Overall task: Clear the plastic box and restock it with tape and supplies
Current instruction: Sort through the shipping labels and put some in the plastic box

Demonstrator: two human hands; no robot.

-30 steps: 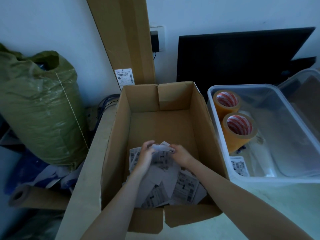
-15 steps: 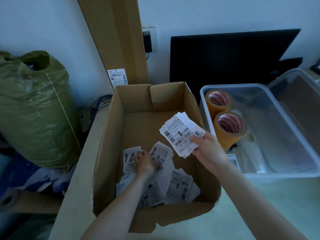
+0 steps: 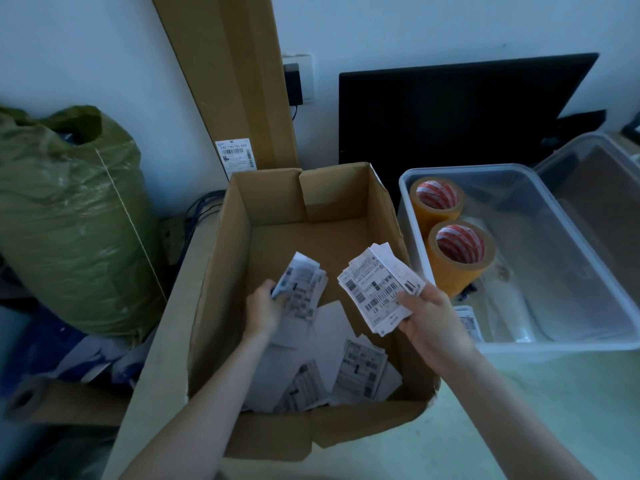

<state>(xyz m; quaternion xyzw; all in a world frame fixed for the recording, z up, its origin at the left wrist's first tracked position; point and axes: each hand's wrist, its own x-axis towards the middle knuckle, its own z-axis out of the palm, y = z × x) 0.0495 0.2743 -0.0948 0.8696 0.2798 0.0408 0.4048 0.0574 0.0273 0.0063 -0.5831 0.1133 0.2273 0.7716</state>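
A clear plastic box stands on the right with two brown tape rolls along its left wall and a label sheet at its near-left corner. Left of it is an open cardboard box with several loose shipping labels on its floor. My right hand is over the cardboard box's right wall, shut on a stack of labels. Inside the cardboard box, my left hand is shut on a smaller bundle of labels.
A full green sack stands on the left. A tall flat carton leans on the wall behind the box. A dark monitor stands behind the plastic box, and a second clear bin sits at the far right. A cardboard tube lies low left.
My right hand lifted a stack of labels out of the pile and holds it over the cardboard box's right side. My left hand picked up a second bundle from the box floor.
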